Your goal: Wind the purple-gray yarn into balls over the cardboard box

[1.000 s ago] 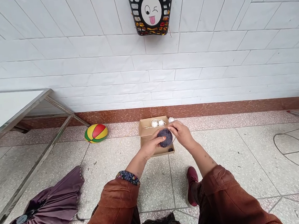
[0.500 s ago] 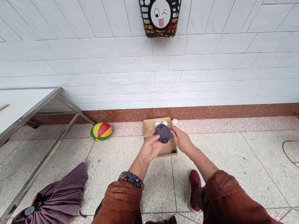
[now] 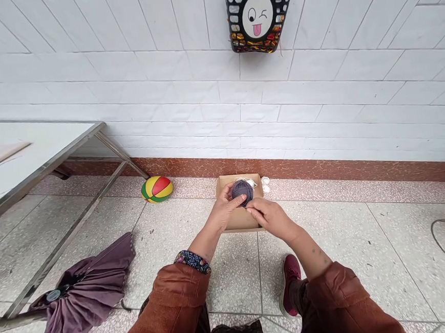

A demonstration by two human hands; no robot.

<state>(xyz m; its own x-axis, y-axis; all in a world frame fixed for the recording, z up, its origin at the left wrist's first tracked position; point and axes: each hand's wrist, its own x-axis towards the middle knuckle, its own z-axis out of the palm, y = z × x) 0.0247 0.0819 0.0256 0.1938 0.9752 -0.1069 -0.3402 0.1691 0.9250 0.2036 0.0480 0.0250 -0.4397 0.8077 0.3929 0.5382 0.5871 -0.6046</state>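
Note:
A dark purple-grey ball of yarn (image 3: pixel 241 191) rests in my left hand (image 3: pixel 224 207), whose fingers and thumb wrap around it. Against the ball's lower right side, my right hand (image 3: pixel 269 216) is closed in a pinch. Any strand between those fingertips is too small to make out. Both hands hover over an open cardboard box (image 3: pixel 244 222) on the floor. White yarn (image 3: pixel 250 183) lies at the box's far end, partly hidden by the ball. Small white balls (image 3: pixel 265 184) sit just outside its right edge.
A colourful ball (image 3: pixel 157 189) lies by the wall, near the metal-framed table (image 3: pixel 61 129). A folded purple umbrella (image 3: pixel 90 295) is on the floor at left. A black basket (image 3: pixel 260 17) hangs on the tiled wall. At right lies a wire frame (image 3: pixel 440 244).
My right hand has come from the yarn ball's right side to its lower front. The left hand has turned the ball slightly, its thumb now across the front. The view has shifted slightly left.

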